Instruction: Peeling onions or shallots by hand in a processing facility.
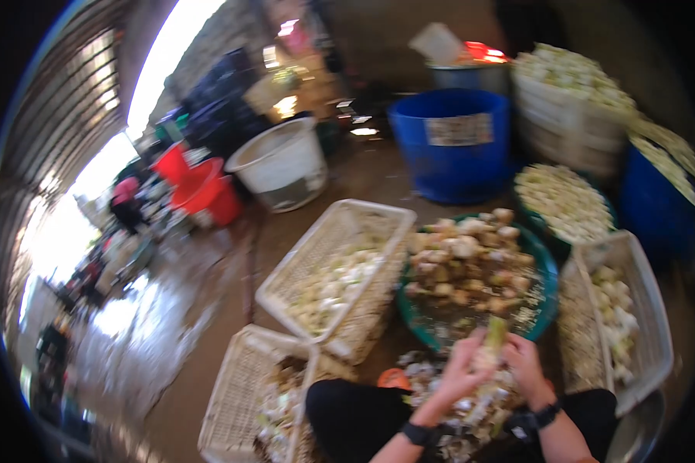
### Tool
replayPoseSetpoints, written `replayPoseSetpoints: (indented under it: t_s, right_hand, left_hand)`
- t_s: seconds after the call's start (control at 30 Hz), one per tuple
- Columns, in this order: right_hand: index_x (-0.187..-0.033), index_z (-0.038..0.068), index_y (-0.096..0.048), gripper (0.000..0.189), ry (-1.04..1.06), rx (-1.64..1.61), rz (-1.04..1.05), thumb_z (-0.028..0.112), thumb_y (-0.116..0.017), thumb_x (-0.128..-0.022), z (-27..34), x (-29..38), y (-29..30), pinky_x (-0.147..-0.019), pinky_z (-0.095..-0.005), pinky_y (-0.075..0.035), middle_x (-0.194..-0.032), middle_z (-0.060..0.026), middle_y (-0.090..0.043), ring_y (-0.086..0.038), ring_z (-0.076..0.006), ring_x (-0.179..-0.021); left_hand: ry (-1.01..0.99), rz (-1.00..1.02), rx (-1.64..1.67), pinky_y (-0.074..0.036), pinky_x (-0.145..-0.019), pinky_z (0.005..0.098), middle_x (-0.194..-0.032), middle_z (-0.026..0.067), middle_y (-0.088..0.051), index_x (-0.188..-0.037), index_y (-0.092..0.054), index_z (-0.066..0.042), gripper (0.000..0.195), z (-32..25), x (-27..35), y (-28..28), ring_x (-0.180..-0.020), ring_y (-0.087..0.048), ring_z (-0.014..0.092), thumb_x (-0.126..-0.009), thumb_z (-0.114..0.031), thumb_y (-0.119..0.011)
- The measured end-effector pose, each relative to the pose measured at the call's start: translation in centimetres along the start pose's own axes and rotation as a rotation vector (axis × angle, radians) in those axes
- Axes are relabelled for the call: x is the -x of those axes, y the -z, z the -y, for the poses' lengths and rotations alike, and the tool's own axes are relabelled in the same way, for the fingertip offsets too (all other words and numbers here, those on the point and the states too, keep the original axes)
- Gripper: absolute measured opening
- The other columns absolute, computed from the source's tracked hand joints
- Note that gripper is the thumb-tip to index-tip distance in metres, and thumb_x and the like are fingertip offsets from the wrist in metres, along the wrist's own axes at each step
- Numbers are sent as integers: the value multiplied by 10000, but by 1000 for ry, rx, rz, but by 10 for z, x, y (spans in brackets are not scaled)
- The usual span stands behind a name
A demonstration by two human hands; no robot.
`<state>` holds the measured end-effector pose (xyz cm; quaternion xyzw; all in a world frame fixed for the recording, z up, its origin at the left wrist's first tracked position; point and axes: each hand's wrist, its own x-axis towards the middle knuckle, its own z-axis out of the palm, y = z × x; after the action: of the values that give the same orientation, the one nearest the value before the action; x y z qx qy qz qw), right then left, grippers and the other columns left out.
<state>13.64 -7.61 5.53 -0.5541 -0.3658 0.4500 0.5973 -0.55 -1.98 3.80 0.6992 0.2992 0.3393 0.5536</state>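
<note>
Between my two hands is a garlic bulb with a short pale-green stem [497,334] pointing away from me. My left hand [466,364] grips it from one side, and the fingers of my right hand [522,362] close on it from the other. Blur hides just how the fingertips sit. Just beyond them is a round green plastic basin [549,289], its far part heaped with unpeeled garlic bulbs [469,249]. Loose white and purplish garlic skins [480,411] cover the ground below my hands, between my knees.
White perforated plastic crates [336,211] [223,388] stand to the left with garlic inside. Another crate [660,324] with bulbs is at the right. Farther off are a blue tub [449,156], a white tub [284,156] and a basin of cloves [562,202]. A person [126,199] is far left.
</note>
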Motion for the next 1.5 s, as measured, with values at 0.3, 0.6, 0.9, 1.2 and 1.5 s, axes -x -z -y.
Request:
replayPoseSetpoints:
  t_s: [0.3, 0.6, 0.9, 1.2, 1.5]
  right_hand:
    - [-1055, 36, -570, 296, -179, -259, 256, 263, -526, -870, 4, -12, 1, -727, -234, -424, -930, -7, -597, -526, -79, -813]
    - [-970, 14, -599, 244, -154, -137, 65, 224, -541, -861, 1, -10, 5, -707, -248, -419, -860, -9, -615, -526, -76, -780]
    - [-1095, 36, -501, 276, -40, -135, 185, 228, -436, -907, -6, -13, -5, -859, -296, -399, -956, -94, -569, -518, -179, -935]
    - [-898, 51, -486, 174, -259, -821, 12, 217, -436, -906, -27, -25, 5, -628, -256, -453, -734, -25, -522, -523, -101, -642]
    - [-994, 84, -551, 207, 307, 691, 442, 205, -504, -832, -41, -1, 32, -588, -315, -463, -678, -74, -555, -568, -200, -618]
  left_hand:
    - [91, -379, 556, -451, -683, 287, -1050, 88, -374, -1320, -228, -90, 630, -14, -13, -27, -870, -497, 196, -793, -320, -486]
    - [211, -158, 533, -451, -456, 272, -876, 130, -540, -1243, -264, -67, 473, -17, -12, -8, -574, -529, 197, -878, -343, -382]
    - [361, -108, 499, -305, -363, 148, -909, 66, -517, -1084, -317, -97, 498, -1, -10, -6, -551, -477, 66, -796, -392, -595]
    - [289, -173, 885, -348, -954, 390, -1177, 148, -462, -1268, -313, -53, 431, 15, -7, -13, -1082, -468, 252, -873, -144, -458]
    - [518, -433, 1366, -418, -884, 448, -955, 91, -537, -1084, -427, -75, 275, 21, -15, 13, -900, -538, 259, -920, -277, -338]
